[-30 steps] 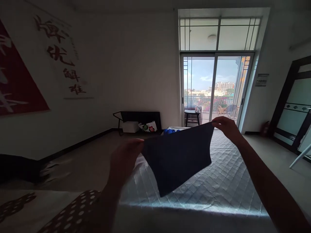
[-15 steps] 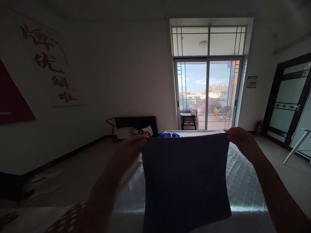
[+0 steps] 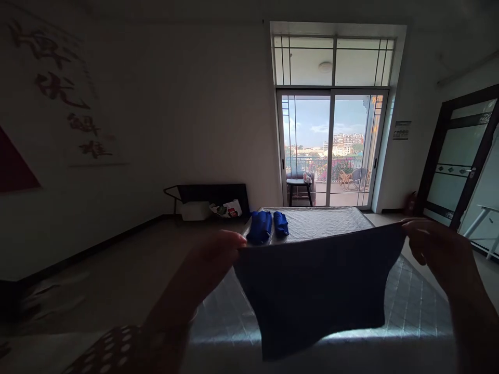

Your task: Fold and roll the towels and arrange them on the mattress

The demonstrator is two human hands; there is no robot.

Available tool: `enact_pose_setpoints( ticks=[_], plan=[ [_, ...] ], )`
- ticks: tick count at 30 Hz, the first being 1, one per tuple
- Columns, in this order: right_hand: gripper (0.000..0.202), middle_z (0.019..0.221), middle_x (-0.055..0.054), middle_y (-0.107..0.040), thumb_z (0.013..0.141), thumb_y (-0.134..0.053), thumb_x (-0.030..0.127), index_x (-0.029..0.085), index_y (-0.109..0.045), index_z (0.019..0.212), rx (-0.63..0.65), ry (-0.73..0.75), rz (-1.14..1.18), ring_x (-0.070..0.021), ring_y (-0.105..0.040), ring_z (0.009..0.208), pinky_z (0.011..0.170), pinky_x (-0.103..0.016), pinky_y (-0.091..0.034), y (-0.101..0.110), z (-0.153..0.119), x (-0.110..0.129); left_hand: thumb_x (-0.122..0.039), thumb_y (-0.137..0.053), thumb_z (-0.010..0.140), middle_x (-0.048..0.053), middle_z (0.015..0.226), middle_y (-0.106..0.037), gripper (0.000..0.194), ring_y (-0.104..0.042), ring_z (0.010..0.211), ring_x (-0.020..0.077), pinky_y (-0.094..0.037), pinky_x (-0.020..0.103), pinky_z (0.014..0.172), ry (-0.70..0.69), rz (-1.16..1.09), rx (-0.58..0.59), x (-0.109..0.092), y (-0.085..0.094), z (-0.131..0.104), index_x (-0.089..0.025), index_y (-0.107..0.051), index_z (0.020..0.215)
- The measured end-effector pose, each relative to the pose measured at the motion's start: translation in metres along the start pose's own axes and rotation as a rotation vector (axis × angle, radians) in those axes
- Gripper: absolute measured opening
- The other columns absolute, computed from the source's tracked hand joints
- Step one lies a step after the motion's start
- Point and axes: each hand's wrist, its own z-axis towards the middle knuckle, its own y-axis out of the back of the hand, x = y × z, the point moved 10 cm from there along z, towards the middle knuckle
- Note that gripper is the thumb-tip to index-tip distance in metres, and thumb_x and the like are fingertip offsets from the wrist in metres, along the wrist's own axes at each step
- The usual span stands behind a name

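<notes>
Both hands [image 3: 218, 254] [image 3: 440, 246] at edge of cloth [image 3: 319, 291]

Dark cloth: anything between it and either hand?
Nothing visible. The left hand and right hand each pinch an upper corner of the dark cloth directly. The two blue bundles lie beyond it on the quilted surface, not in between.

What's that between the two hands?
In the head view, a dark cloth hangs between the left hand and the right hand, pinched at its upper corners. Beyond it is a silvery quilted surface.
</notes>
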Motion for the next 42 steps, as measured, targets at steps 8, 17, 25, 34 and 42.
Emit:
enact_pose_setpoints(
  ticks=[8,17,25,34,42],
  plan=[
    [0.026,0.081,-0.004,-0.073,0.079,-0.071,0.043,0.021,-0.074,0.092,0.089,-0.158,-0.017,-0.0199,-0.070,0.069,0.069,-0.034,-0.059,-0.070,0.058,-0.077,-0.047,-0.080,0.072,0.005,0.083,-0.075,0.028,-0.069,0.077,0.0197,-0.056,0.026,0.066,0.080,0.144,0.100,0.021,-0.029,0.005,-0.021,-0.079,0.082],
    [0.027,0.100,-0.007,-0.075,0.082,-0.048,0.008,0.019,-0.072,0.088,0.556,-0.155,-0.342,-0.0198,-0.071,0.088,0.085,-0.032,-0.054,-0.299,0.038,-0.162,-0.060,-0.080,0.050,0.007,0.073,-0.075,0.054,-0.070,0.068,0.0247,-0.057,0.035,0.063,0.467,0.110,-0.108,0.233,0.036,-0.025,-0.015,-0.076,0.079],
    [0.012,0.100,-0.006,-0.073,0.087,-0.062,0.019,0.023,-0.072,0.092,1.004,0.162,-0.485,-0.0209,-0.068,0.097,0.085,-0.030,-0.054,-0.254,-0.182,-0.140,-0.056,-0.068,0.061,0.008,0.090,-0.080,0.042,-0.074,0.093,0.0323,-0.056,0.039,0.086,0.509,0.366,-0.111,0.282,0.069,-0.063,-0.020,-0.079,0.081],
    [0.032,0.098,-0.004,-0.075,0.082,-0.064,0.009,0.026,-0.068,0.109,0.712,0.384,-0.708,-0.0215,-0.072,0.083,0.071,-0.029,-0.060,-0.162,-0.271,-0.114,-0.065,-0.081,0.055,0.009,0.088,-0.079,0.058,-0.072,0.086,0.0282,-0.057,0.036,0.079,0.543,0.169,-0.164,0.283,0.068,-0.068,-0.016,-0.080,0.086],
    [0.041,0.105,-0.007,-0.076,0.100,-0.036,0.012,0.025,-0.061,0.130,0.621,0.391,-0.497,-0.0184,-0.076,0.084,0.069,-0.025,-0.062,-0.116,-0.203,-0.055,-0.057,-0.086,0.053,0.009,0.096,-0.080,0.056,-0.072,0.102,0.0312,-0.056,0.043,0.098,0.526,0.001,-0.168,0.246,0.061,-0.066,-0.017,-0.079,0.091]
  ],
)
